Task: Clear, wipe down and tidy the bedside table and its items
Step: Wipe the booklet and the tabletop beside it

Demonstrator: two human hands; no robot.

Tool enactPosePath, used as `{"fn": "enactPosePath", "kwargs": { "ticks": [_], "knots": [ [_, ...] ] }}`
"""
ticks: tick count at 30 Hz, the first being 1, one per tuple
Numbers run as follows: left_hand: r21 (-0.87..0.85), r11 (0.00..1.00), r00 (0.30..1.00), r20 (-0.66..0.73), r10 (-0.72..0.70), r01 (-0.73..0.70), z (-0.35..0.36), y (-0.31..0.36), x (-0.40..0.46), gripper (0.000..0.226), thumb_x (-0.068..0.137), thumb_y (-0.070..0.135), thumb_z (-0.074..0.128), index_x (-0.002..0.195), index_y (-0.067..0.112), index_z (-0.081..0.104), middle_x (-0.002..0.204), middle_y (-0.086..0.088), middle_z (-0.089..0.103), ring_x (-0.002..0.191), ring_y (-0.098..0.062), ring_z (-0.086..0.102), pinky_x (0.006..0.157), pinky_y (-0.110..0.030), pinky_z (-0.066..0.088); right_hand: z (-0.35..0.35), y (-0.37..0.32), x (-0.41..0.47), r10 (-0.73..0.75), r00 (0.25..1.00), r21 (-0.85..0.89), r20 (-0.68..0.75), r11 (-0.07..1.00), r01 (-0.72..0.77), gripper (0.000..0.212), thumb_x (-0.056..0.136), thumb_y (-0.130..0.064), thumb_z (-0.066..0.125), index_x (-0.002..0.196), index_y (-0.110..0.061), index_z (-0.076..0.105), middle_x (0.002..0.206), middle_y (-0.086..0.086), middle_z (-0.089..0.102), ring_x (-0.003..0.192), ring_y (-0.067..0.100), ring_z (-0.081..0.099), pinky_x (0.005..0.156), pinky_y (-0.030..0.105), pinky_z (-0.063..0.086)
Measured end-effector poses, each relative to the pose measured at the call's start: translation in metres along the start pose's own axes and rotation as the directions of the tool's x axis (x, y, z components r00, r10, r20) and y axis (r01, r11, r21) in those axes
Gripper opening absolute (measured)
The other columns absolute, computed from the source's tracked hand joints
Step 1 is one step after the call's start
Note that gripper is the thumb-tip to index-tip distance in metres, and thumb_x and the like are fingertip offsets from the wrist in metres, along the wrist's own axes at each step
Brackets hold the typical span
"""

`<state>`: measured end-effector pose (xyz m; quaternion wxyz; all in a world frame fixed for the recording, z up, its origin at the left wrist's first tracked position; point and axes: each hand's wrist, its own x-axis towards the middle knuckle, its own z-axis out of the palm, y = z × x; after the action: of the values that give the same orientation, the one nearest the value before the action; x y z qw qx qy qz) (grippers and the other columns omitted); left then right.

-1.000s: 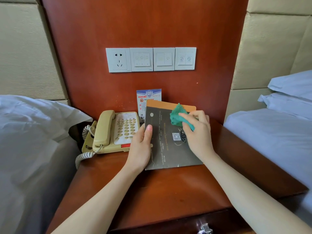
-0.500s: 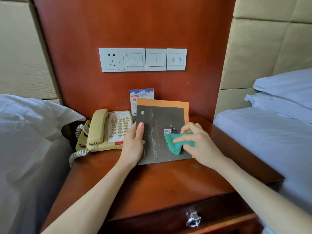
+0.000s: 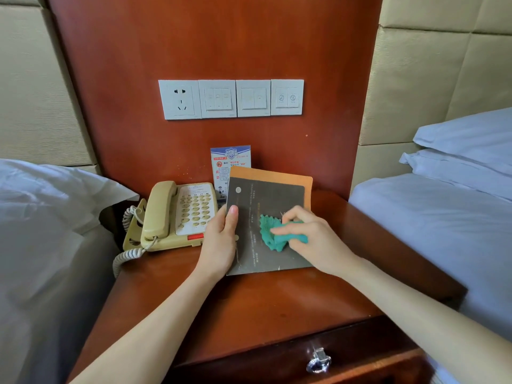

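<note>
A dark grey card (image 3: 266,200) lies on top of an orange sheet (image 3: 279,175), both propped up at an angle over the wooden bedside table (image 3: 249,306). My left hand (image 3: 220,245) grips the card's left edge, thumb on its face. My right hand (image 3: 313,239) holds a crumpled green cloth (image 3: 273,234) and presses it against the card's lower middle. A beige corded telephone (image 3: 177,214) sits at the table's back left. A blue and white notice card (image 3: 230,164) stands against the wooden wall panel behind the card.
White beds flank the table: a duvet (image 3: 50,217) on the left, a mattress and pillows (image 3: 457,173) on the right. A row of wall sockets and switches (image 3: 231,98) sits above. A drawer with a metal pull (image 3: 318,360) is at the table's front.
My right hand has wiped the green cloth from the card's top right corner down to its lower middle. The left hand has kept its hold on the card's left edge.
</note>
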<state>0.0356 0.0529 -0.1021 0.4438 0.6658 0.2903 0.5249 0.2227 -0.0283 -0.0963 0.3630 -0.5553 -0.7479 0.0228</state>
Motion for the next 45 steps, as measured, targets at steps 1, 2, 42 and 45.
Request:
{"fn": "enactPosePath", "kwargs": {
  "ticks": [1,2,42,45],
  "knots": [
    [-0.002,1.0,1.0,-0.002,-0.005,0.005,0.0,-0.001,0.001,0.028,0.103,0.034,0.036,0.102,0.026,0.062,0.094,0.017,0.071,0.087,0.006,0.064,0.066,-0.005,0.046,-0.007,0.003,-0.003,0.007,0.999,0.019,0.052,1.0,-0.008,0.04,0.087,0.005,0.058,0.113,-0.023,0.07,0.103,-0.007,0.049,0.105,0.004,0.046,0.082,0.009,0.04],
    [-0.007,1.0,1.0,-0.001,-0.011,0.011,0.001,-0.001,0.001,0.028,0.103,0.035,0.036,0.103,0.025,0.062,0.094,0.016,0.071,0.088,0.005,0.065,0.066,-0.006,0.046,-0.014,0.005,-0.005,0.009,0.994,0.02,0.11,1.0,-0.011,0.041,0.086,0.006,0.057,0.111,-0.024,0.071,0.101,-0.008,0.048,0.101,0.002,0.047,0.08,0.007,0.037],
    [-0.001,0.999,0.998,0.032,-0.049,0.049,0.013,0.003,-0.002,0.038,0.103,0.041,0.031,0.104,0.024,0.065,0.095,0.012,0.072,0.089,0.001,0.066,0.068,-0.007,0.047,-0.027,-0.012,0.055,0.228,0.848,0.105,-0.479,0.974,-0.203,0.027,0.082,-0.002,0.068,0.106,-0.014,0.073,0.097,0.0,0.054,0.094,0.017,0.056,0.081,0.009,0.036],
    [0.001,0.999,0.998,0.029,-0.052,0.052,0.011,0.005,-0.003,0.039,0.102,0.044,0.03,0.109,0.027,0.065,0.099,0.014,0.071,0.092,0.006,0.063,0.069,-0.003,0.044,0.0,-0.037,0.058,0.076,0.943,0.048,-0.325,0.997,-0.063,0.032,0.085,-0.006,0.067,0.115,-0.014,0.069,0.101,-0.001,0.051,0.1,0.015,0.052,0.09,0.02,0.038]
  ]
}}
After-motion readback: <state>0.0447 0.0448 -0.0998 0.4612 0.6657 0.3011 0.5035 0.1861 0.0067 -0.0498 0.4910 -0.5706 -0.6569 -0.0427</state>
